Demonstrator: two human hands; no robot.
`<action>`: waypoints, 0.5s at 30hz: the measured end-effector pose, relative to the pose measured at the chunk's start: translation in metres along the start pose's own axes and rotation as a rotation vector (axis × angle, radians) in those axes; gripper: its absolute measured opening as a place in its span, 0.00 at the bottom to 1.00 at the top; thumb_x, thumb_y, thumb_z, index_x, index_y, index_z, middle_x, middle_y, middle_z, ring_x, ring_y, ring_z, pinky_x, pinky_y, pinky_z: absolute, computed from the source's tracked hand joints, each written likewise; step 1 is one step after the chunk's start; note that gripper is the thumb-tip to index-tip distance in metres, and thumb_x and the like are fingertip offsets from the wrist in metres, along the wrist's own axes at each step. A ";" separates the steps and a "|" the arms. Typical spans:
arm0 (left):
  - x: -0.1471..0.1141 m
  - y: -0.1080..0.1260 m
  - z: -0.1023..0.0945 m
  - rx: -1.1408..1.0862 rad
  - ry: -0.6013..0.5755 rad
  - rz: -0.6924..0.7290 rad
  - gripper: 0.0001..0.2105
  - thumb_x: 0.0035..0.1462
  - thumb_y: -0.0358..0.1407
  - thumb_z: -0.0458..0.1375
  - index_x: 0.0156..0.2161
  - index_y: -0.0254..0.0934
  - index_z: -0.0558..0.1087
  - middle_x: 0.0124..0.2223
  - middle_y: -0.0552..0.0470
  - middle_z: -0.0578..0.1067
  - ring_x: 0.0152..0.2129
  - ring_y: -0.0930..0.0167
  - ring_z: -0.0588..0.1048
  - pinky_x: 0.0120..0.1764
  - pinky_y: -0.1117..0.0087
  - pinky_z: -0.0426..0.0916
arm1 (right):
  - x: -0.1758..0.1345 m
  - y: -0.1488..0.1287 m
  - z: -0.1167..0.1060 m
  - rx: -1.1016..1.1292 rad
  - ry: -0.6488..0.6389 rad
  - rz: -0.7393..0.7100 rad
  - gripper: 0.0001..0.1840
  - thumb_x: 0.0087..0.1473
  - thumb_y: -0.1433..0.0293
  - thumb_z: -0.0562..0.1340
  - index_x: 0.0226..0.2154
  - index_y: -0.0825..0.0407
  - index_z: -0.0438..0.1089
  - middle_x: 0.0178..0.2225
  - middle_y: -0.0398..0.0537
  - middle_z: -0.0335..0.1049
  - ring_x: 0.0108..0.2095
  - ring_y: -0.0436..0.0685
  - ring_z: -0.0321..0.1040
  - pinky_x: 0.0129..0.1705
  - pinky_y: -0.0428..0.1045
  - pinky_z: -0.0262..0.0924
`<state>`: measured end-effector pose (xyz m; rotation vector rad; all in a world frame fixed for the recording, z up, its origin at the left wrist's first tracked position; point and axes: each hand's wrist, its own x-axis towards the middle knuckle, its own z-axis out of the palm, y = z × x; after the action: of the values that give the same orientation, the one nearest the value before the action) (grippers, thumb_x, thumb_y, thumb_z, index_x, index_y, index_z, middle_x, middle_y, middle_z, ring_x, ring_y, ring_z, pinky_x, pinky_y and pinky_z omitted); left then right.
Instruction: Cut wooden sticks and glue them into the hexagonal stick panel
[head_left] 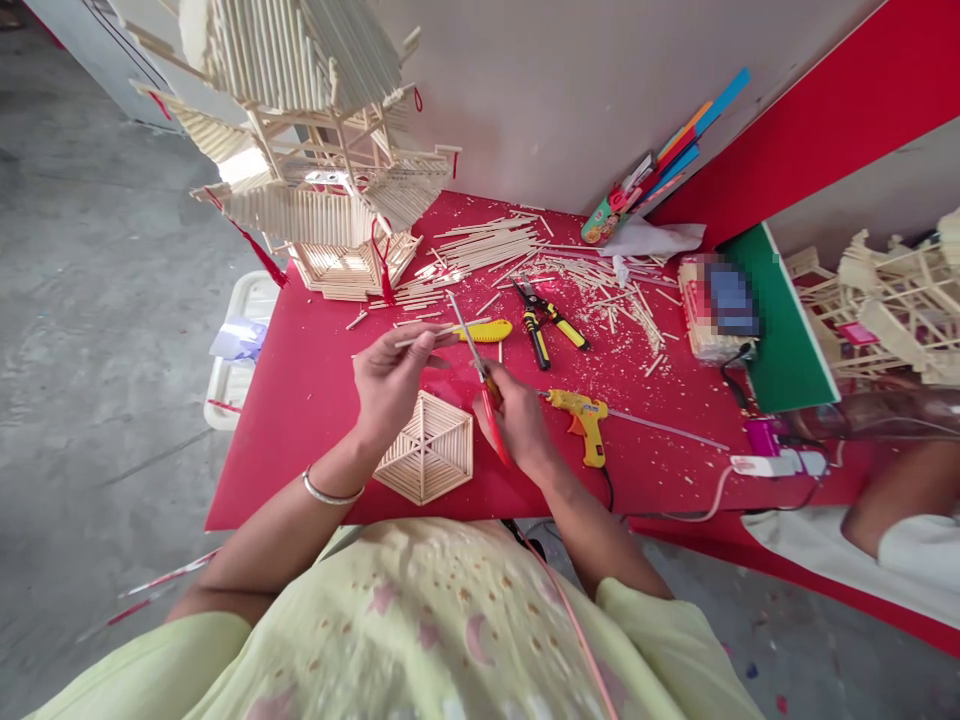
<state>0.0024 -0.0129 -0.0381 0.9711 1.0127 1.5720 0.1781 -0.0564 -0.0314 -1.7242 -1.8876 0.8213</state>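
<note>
Pinched between thumb and fingers of the left hand (390, 375): a thin pale stick (448, 329), raised over the red table (300, 420), toward twelve o'clock from the hexagonal panel (442, 465). Gripped by the handles in the right hand (517, 415): red-handled scissors (477, 360), blades pointing toward eleven o'clock, near the far end of the stick.

Probably very light and fairly stiff, judging by the slim, straight shape; likely to snap or splinter under a sideways bend, and easy to roll between fingertips. Best held near the middle, with a light pinch. For the scissors, likely heavier and smoother, a hold by the loops. For the panel, seemingly rigid but fragile, a lift by opposite rims.

Hidden: the stretch of stick under the thumb, the panel's ten-o'clock corner behind the left wrist, much of the handle loops. Impossible to tell: any gap between the blades, or any contact with the stick. Cut off at the top, toward eleven o'clock from the panel: a stick-built tower (315, 215). Masked by blurred squares, toward two o'clock: a packet (709, 345).
</note>
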 end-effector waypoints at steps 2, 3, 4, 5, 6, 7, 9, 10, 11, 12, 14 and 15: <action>0.010 0.001 -0.003 -0.175 -0.023 -0.149 0.13 0.57 0.45 0.73 0.41 0.38 0.82 0.42 0.48 0.85 0.41 0.63 0.86 0.33 0.71 0.82 | -0.001 0.001 -0.006 0.206 -0.110 0.030 0.28 0.63 0.66 0.58 0.64 0.47 0.66 0.33 0.42 0.75 0.30 0.55 0.70 0.34 0.47 0.64; 0.015 0.001 -0.006 -0.228 -0.020 -0.189 0.13 0.56 0.44 0.73 0.41 0.38 0.81 0.43 0.48 0.85 0.41 0.64 0.86 0.32 0.73 0.81 | 0.000 0.001 -0.011 0.246 -0.141 0.036 0.27 0.64 0.64 0.59 0.65 0.46 0.66 0.34 0.42 0.75 0.30 0.55 0.71 0.34 0.47 0.64; 0.020 0.000 -0.010 -0.262 -0.003 -0.209 0.12 0.57 0.43 0.73 0.41 0.39 0.81 0.43 0.48 0.86 0.42 0.66 0.86 0.33 0.75 0.81 | 0.002 0.002 -0.017 0.228 -0.146 0.036 0.27 0.65 0.61 0.59 0.64 0.45 0.66 0.35 0.43 0.76 0.31 0.55 0.72 0.35 0.48 0.64; 0.025 -0.001 -0.014 -0.282 0.023 -0.219 0.10 0.58 0.42 0.72 0.41 0.39 0.81 0.43 0.49 0.86 0.43 0.67 0.86 0.34 0.76 0.81 | 0.007 0.002 -0.023 0.153 -0.124 0.036 0.26 0.66 0.58 0.59 0.64 0.45 0.67 0.37 0.45 0.77 0.34 0.57 0.73 0.37 0.49 0.65; 0.029 -0.003 -0.018 -0.293 0.052 -0.231 0.08 0.60 0.40 0.71 0.41 0.40 0.81 0.44 0.49 0.86 0.44 0.69 0.85 0.35 0.78 0.81 | 0.015 0.003 -0.029 0.035 -0.085 0.041 0.26 0.67 0.54 0.59 0.63 0.46 0.68 0.40 0.48 0.78 0.37 0.59 0.75 0.39 0.50 0.66; 0.032 -0.005 -0.021 -0.296 0.071 -0.252 0.06 0.61 0.38 0.70 0.41 0.40 0.81 0.44 0.50 0.86 0.45 0.69 0.85 0.36 0.79 0.81 | 0.026 0.005 -0.034 -0.117 -0.031 0.060 0.27 0.68 0.51 0.58 0.62 0.47 0.68 0.43 0.52 0.79 0.40 0.62 0.76 0.42 0.52 0.67; 0.034 -0.008 -0.023 -0.303 0.081 -0.314 0.05 0.61 0.34 0.69 0.41 0.38 0.81 0.44 0.49 0.86 0.45 0.70 0.85 0.37 0.79 0.82 | 0.053 0.009 -0.041 -0.422 0.073 0.122 0.32 0.67 0.48 0.58 0.63 0.50 0.68 0.47 0.60 0.78 0.46 0.69 0.76 0.47 0.57 0.67; 0.033 -0.009 -0.023 -0.313 0.077 -0.355 0.06 0.60 0.33 0.70 0.42 0.37 0.81 0.44 0.48 0.86 0.44 0.69 0.85 0.37 0.79 0.82 | 0.068 0.012 -0.043 -0.528 0.090 0.151 0.32 0.67 0.49 0.59 0.64 0.51 0.68 0.49 0.64 0.77 0.49 0.70 0.76 0.49 0.59 0.67; 0.032 -0.009 -0.022 -0.327 0.071 -0.397 0.07 0.59 0.32 0.70 0.42 0.36 0.80 0.43 0.47 0.86 0.43 0.68 0.86 0.36 0.78 0.82 | 0.082 0.015 -0.045 -0.601 0.069 0.170 0.32 0.66 0.51 0.61 0.64 0.53 0.67 0.50 0.66 0.77 0.50 0.71 0.76 0.50 0.59 0.67; 0.030 -0.010 -0.020 -0.345 0.067 -0.435 0.08 0.58 0.32 0.71 0.42 0.35 0.80 0.42 0.47 0.86 0.43 0.67 0.86 0.35 0.77 0.82 | 0.093 0.018 -0.046 -0.643 0.037 0.168 0.32 0.65 0.54 0.62 0.65 0.54 0.67 0.51 0.68 0.77 0.52 0.72 0.76 0.52 0.59 0.67; 0.026 -0.011 -0.017 -0.381 0.061 -0.486 0.09 0.57 0.32 0.71 0.42 0.33 0.80 0.41 0.46 0.86 0.41 0.66 0.86 0.33 0.77 0.82 | 0.107 0.026 -0.051 -0.640 -0.060 0.124 0.33 0.64 0.56 0.64 0.65 0.54 0.67 0.53 0.67 0.77 0.53 0.71 0.75 0.53 0.58 0.67; 0.024 -0.012 -0.016 -0.394 0.054 -0.497 0.09 0.56 0.32 0.72 0.42 0.33 0.80 0.41 0.45 0.86 0.41 0.66 0.86 0.32 0.77 0.81 | 0.109 0.031 -0.056 -0.611 -0.084 0.105 0.33 0.64 0.55 0.63 0.66 0.53 0.67 0.54 0.64 0.78 0.54 0.70 0.75 0.54 0.57 0.67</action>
<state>-0.0138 0.0106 -0.0519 0.3694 0.8530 1.3091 0.2261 0.0597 -0.0199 -2.1781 -2.2806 0.3653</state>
